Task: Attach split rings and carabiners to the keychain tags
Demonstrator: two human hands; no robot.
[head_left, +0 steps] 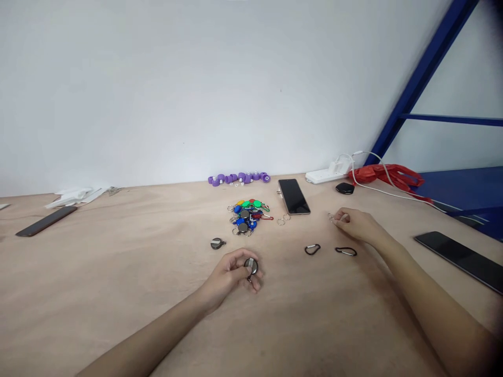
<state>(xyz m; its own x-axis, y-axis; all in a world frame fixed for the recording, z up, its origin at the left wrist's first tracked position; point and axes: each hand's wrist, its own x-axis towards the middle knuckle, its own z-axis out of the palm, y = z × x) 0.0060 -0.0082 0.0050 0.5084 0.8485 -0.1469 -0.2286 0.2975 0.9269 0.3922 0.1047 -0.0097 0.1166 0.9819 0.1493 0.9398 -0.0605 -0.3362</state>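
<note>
The left hand (231, 275) is curled around a round black badge reel (251, 266), fingers and thumb pinching it just above the wooden table (118, 293), with a small clip hanging below the reel. Just up and to the left of that grip lies a second black reel (216, 243) on the wood, apart from the hand. Farther beyond the grip sits a heap of coloured reels (247, 214), green, blue, yellow, red and black mixed together, and beside its right edge rest 2 small metal rings (283, 219).

The right hand (356, 224) lies on the table well to the right of the held reel, its fingers bent over a small metal ring (332, 217) at the fingertips; whether it is pinched or only touched cannot be told. Between the 2 hands, nearer the right one, lie 2 black carabiners (312, 249), side by side and touching neither hand.

Beyond the rings lies a dark phone (294, 197), face up. Against the wall runs a row of purple parts (239, 178). To the far right are a white power strip (328, 174) with its cable, a red bag (387, 175) and another phone (459, 259) near the table edge.
</note>
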